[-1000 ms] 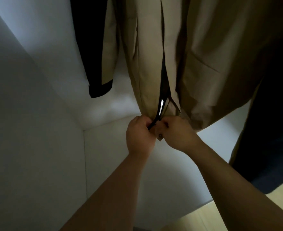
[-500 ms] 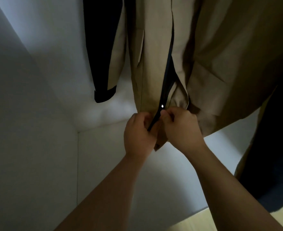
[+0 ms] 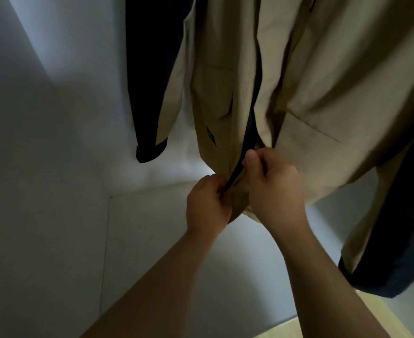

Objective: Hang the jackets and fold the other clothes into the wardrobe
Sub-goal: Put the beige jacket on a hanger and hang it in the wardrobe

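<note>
Beige, smooth-woven jacket hanging inside the white wardrobe. Both bare arms stretched up to its bottom hem. Left hand curled, pinching the hem's left edge beside the dark zip. Right hand just above, thumb and fingers pinching the zip's right edge. Left of the jacket, a dark cuffed sleeve; right of it, a navy garment.

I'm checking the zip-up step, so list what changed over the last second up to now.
The right hand, pinching at the zipper of the beige jacket, moved a little up it, so its thumb now sits above the left hand. The bright glint seen there earlier is hidden. Nothing was let go. The left hand still grips the jacket's bottom edge, and the dark garment on the left still hangs.
</note>
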Motion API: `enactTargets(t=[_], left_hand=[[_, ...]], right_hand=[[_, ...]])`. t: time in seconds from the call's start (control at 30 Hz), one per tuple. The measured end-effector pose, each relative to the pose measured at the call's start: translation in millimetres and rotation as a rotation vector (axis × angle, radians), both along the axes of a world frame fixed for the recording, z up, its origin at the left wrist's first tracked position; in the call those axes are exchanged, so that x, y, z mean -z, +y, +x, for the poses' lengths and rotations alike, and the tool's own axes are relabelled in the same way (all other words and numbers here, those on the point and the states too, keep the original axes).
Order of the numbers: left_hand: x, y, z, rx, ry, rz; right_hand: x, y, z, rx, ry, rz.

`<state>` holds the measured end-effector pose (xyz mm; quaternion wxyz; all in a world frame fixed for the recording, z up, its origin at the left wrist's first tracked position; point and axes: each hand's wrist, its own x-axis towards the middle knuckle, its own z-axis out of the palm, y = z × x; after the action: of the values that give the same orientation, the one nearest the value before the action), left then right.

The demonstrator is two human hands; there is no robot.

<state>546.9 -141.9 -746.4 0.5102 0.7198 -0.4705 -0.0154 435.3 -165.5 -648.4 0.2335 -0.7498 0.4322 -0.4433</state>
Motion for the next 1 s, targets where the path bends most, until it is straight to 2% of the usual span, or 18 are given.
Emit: enactTargets(t=[0.23,0.4,0.47,0.6,0.67,0.77,0.83,0.9,1.0], left_hand=[[-40.1,-5.8,-15.1,0.035,-0.034,-0.256],[-38.5,-8.6,-22.5,0.087,0.075,-0.224],[-46.2,-10.7,-28.5,0.084,0.133,-0.264],[-43.7,-22.9,-33.4,0.015,0.113,-0.218],[-42.2,-29.6,-37.7,0.007,0.106,-0.170],[-49.0,-36.0,-46.7,0.028,0.076,-0.126],[-57.9,-36.4,-47.5,0.055,0.016,-0.146],[-69.9,-36.7,-47.7,0.074,-0.051,-0.239],[-81.8,-39.8,-48.3,0.122,0.035,-0.318]], right_hand=[[0.2,0.3,2.1,-0.009,0.032,0.002],[-14.0,1.3,-4.3,0.051,-0.009,0.060],[-32.1,-1.7,-9.5,0.070,0.005,0.025],[-59.7,-3.2,-20.3,0.130,0.057,-0.107],[-55.1,1.5,-24.3,0.158,0.103,-0.122],[-42.6,6.9,-25.2,0.180,0.267,-0.133],[-43.1,4.3,-24.3,0.154,0.253,-0.048],[-50.1,1.0,-25.0,0.099,0.144,0.095],[-64.2,-2.8,-31.1,0.019,-0.116,0.427]])
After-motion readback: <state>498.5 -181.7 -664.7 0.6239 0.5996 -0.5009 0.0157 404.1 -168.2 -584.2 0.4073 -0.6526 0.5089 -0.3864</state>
